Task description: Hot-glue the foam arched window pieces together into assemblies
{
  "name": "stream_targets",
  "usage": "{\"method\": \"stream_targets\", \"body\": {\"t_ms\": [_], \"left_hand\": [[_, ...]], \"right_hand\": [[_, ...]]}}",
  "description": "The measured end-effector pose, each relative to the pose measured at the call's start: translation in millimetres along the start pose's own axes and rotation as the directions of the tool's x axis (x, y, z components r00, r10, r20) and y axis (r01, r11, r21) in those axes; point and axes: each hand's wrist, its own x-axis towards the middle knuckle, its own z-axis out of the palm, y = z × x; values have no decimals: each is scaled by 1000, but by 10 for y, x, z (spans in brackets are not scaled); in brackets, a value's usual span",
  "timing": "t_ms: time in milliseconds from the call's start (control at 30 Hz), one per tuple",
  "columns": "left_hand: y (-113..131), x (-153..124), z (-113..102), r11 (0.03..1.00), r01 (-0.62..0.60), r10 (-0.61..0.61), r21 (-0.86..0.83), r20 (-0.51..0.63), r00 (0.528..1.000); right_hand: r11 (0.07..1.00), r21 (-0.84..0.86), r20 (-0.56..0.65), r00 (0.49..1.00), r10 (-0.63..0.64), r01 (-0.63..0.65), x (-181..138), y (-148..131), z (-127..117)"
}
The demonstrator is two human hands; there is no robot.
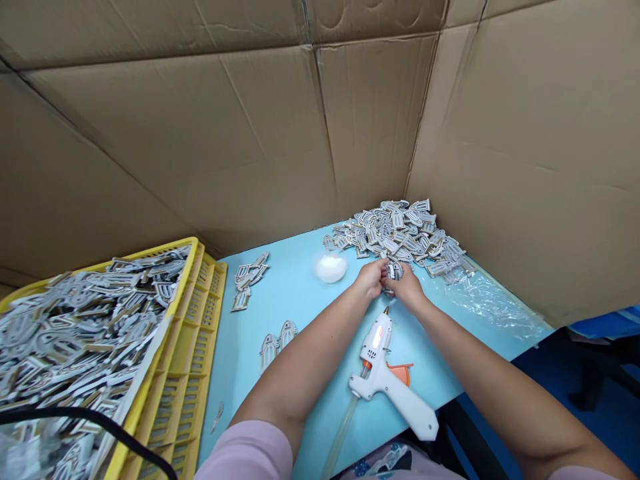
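My left hand [373,277] and my right hand [408,287] meet over the table, fingers closed around one small grey-and-white flat cutout piece [394,269]. Part of that piece is hidden by my fingers. Just below them lies a white hot glue gun [380,347] with an orange trigger, its nozzle pointing up toward my hands and a clear glue stick [343,427] in its back end. Behind my hands spreads a heap of similar cutout pieces [397,227]. A round white object [331,269] sits left of my left hand.
At left stands a yellow plastic crate [187,373] full of like pieces, with a black cable [95,415] across it. A few loose pieces [250,273] lie on the light-blue tabletop [305,300]. Clear plastic film [495,310] is at right. Cardboard walls [260,133] enclose the back.
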Motion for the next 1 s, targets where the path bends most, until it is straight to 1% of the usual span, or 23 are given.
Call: {"method": "stream_targets", "body": {"t_ms": [67,133,267,367,433,500,567,667,733,833,900,1000], "left_hand": [[122,58,119,999,-34,33,18,48,998],[310,150,268,996,-89,86,25,95,992],[828,393,522,973,-233,228,7,169,959],[1125,558,565,945,-328,322,8,159,933],[1192,638,517,926,-375,369,36,111,923],[1157,685,433,907,-411,408,90,48,912],[1058,696,342,881,-441,448,171,-4,894],[850,635,243,814,-466,505,346,-27,862],[677,542,217,743,-463,524,484,11,852],[368,347,236,596,-449,485,665,148,862],[156,211,275,496,-438,423,750,232,876],[-103,52,364,369,-431,335,824,314,888]], "right_hand": [[996,-77,-50,998,-46,42,124,-70,-133],[984,-157,-86,991,-100,86,340,-207,-321],[944,-290,-127,971,-201,158,986,-612,-757],[915,-369,-142,963,-227,161,1450,-854,-1014],[897,-415,-128,966,-225,154,1657,-922,-1107],[874,-456,-99,967,-235,166,1769,-933,-1146],[847,-497,-72,964,-258,189,1816,-931,-1164],[798,-561,-46,955,-294,219,1838,-963,-1235],[760,-606,-35,947,-318,233,1826,-991,-1339],[697,-678,-14,944,-330,233,1686,-926,-1544],[657,-724,7,955,-298,211,1463,-759,-1662],[606,-776,37,973,-229,172,960,-346,-1749]]}}
